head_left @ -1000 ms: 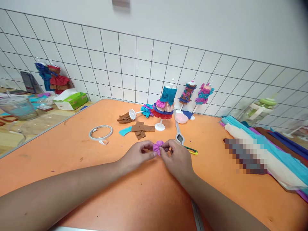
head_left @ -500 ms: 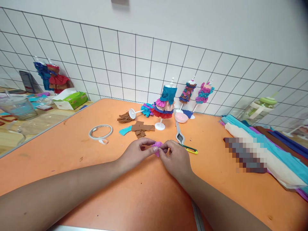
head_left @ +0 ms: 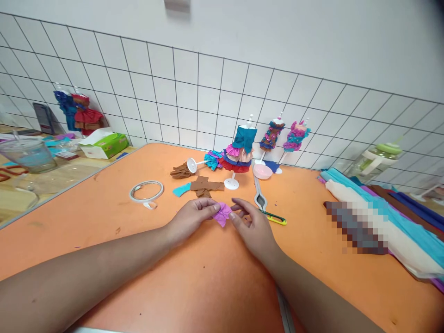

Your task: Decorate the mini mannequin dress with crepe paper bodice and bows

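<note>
A small crumpled piece of purple crepe paper (head_left: pixel 222 214) is pinched between the thumb and fingers of my left hand (head_left: pixel 190 219), low over the orange table. My right hand (head_left: pixel 252 226) is at the paper's right edge, its thumb and fingers apart; whether the thumb tip touches the paper I cannot tell. Just beyond lie brown crepe paper pieces (head_left: pixel 207 185) and a light blue scrap (head_left: pixel 181 190). A small dress form in a layered paper dress (head_left: pixel 240 152) stands upright behind them. Right of it are a pink bowl (head_left: pixel 262 171) and a yellow-green cutter (head_left: pixel 277 220).
A roll of tape (head_left: pixel 146 190) lies left on the orange table (head_left: pixel 166 286). Another dress form (head_left: pixel 204 162) lies on its side. More dressed forms (head_left: pixel 272 136) lean by the wire grid. Rolls of coloured paper (head_left: pixel 385 217) and a bottle (head_left: pixel 376 162) are at right, a tissue box (head_left: pixel 106 143) at left.
My right fingers have come away from their pinch and spread apart. The purple paper has opened out flatter and stays in my left hand. The view has shifted slightly.
</note>
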Motion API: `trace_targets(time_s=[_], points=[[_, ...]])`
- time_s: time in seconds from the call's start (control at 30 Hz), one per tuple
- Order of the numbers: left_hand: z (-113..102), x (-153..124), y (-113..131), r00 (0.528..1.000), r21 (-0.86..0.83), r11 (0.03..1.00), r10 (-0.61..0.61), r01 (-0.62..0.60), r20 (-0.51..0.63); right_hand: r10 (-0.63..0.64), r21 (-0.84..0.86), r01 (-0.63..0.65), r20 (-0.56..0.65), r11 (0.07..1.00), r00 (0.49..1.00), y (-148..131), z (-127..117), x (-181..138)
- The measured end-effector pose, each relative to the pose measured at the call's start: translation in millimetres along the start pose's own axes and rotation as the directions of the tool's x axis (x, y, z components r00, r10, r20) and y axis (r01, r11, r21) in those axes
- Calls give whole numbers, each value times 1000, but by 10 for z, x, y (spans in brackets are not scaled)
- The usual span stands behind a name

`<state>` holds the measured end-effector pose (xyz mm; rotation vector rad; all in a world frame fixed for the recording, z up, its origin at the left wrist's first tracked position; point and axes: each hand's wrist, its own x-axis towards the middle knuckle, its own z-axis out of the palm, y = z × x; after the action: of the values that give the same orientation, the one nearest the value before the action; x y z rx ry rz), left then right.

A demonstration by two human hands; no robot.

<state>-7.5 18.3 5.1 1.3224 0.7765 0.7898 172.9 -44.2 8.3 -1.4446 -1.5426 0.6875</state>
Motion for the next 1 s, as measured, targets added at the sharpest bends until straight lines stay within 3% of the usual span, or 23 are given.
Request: trace_targets(time_s=[0.1,0.2,0.33,0.43,0.53,0.73,1.0], points=[[27,-10,-8,1000,77,997,-8,7,16,216,221,-268,233,938,948,15,48,31],[48,-23,-9,999,11,1000,-18,18,30,287,242,-340,229,909,930,39,82,50],[51,-17,-33,997,-129,991,-12,22,77,297,289,-341,185,895,937,46,89,39],[45,-3,-51,999,-25,999,-26,27,48,266,305,-324,218,896,939,26,80,15],[48,-7,-44,996,33,998,-52,49,74,171,290,-210,153,934,973,24,70,6],[98,-59,-33,985,190,981,-60,29,163,103,-22,-102,102,995,989,61,60,24],[119,-102,-59,985,348,937,-35,-26,167,47,-98,-33,150,995,988,12,41,16]])
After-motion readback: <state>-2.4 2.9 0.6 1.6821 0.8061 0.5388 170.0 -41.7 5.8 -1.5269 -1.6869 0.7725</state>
